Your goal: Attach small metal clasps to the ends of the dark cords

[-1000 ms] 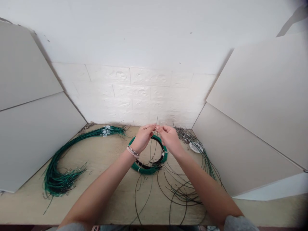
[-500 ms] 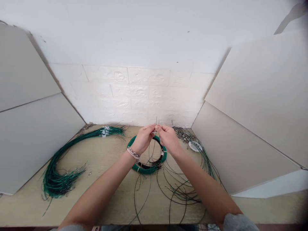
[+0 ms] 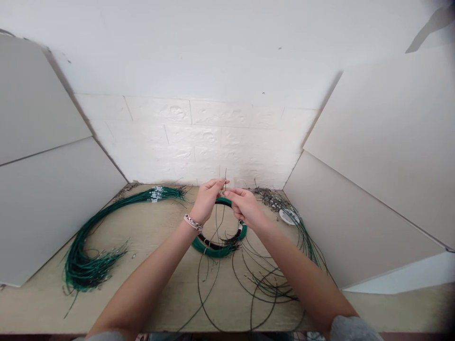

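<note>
A thin dark cord [image 3: 222, 215] stands nearly upright between my hands, its tip poking above the fingers. My left hand [image 3: 210, 195] pinches it near the top, with a bracelet on that wrist. Just below and to the right, my right hand [image 3: 245, 204] is closed with thumb and forefinger on the same cord. Any small part at the fingertips is too tiny to make out. Below the hands lies a tied coil of green and black cord [image 3: 215, 251], partly covered by them.
At left lies a long bundle of green cords [image 3: 87, 232] with white pieces near its far end. On the right are a heap of small metal bits [image 3: 272, 200], a white round disc [image 3: 289, 216] and loose cords [image 3: 273, 284]. Grey panels [image 3: 373, 203] flank both sides.
My hands were together at the fingertips and now stand slightly apart. The left has moved left and up a little, the right slightly down; the cord has shifted left with them.
</note>
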A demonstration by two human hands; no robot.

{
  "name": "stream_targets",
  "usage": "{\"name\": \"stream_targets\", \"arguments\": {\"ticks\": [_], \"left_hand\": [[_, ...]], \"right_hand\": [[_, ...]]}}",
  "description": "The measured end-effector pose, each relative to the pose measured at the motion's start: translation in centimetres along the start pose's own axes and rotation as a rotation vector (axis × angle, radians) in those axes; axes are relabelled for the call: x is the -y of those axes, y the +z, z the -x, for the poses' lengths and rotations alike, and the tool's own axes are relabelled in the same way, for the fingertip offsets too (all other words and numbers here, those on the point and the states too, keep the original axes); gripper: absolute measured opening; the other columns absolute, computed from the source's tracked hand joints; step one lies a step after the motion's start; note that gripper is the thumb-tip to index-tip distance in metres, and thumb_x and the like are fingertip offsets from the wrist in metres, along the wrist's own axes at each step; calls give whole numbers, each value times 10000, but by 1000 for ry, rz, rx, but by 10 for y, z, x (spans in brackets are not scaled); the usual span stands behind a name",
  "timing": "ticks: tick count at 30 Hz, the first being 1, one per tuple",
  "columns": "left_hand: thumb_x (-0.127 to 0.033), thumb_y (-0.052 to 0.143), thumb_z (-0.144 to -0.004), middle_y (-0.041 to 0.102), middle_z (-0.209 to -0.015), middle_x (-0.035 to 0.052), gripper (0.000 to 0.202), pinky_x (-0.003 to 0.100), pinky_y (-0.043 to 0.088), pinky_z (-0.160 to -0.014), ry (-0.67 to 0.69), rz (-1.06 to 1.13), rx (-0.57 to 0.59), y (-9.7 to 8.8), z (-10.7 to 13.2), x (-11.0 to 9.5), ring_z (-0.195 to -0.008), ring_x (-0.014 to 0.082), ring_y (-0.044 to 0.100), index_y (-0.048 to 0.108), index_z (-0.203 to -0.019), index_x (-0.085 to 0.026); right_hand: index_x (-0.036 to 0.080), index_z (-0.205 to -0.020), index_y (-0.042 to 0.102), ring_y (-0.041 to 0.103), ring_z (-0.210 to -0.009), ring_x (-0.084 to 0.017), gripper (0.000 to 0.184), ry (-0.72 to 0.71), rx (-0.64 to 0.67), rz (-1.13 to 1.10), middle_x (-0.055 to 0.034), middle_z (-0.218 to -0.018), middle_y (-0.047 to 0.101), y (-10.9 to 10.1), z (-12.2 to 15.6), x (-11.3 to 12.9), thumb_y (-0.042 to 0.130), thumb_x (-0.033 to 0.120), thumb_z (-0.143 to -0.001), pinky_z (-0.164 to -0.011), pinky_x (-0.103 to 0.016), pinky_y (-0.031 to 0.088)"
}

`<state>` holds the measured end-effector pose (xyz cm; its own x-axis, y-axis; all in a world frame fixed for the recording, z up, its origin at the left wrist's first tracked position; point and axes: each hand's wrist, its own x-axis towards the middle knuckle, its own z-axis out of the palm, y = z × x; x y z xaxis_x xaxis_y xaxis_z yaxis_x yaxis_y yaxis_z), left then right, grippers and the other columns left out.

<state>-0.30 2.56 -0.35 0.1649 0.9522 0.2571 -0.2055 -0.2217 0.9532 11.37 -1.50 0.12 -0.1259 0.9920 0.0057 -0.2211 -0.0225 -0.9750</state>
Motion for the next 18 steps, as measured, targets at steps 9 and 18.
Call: {"name": "stream_targets", "arguments": {"ticks": [9,18], "left_hand": [[-402,599,-708,605,-757,41,299,222,360,-589,-63,-36,55,5,3,-1,-661,99,484,658,-765,-114],[-385,593,-707,552,-719,27,269,222,396,-612,-127,-41,172,9,6,-5,-678,102,495,594,-712,-115]], "right_hand": [[177,-703,542,180,-280,-30,224,-40,-81,35,118,-339,264,-2,-3,-4,616,388,-686,-278,-171,121],[190,-783,539,219,-296,-31,259,-174,-229,160,102,-414,354,-18,-11,5,614,418,-686,-270,-172,147]]}}
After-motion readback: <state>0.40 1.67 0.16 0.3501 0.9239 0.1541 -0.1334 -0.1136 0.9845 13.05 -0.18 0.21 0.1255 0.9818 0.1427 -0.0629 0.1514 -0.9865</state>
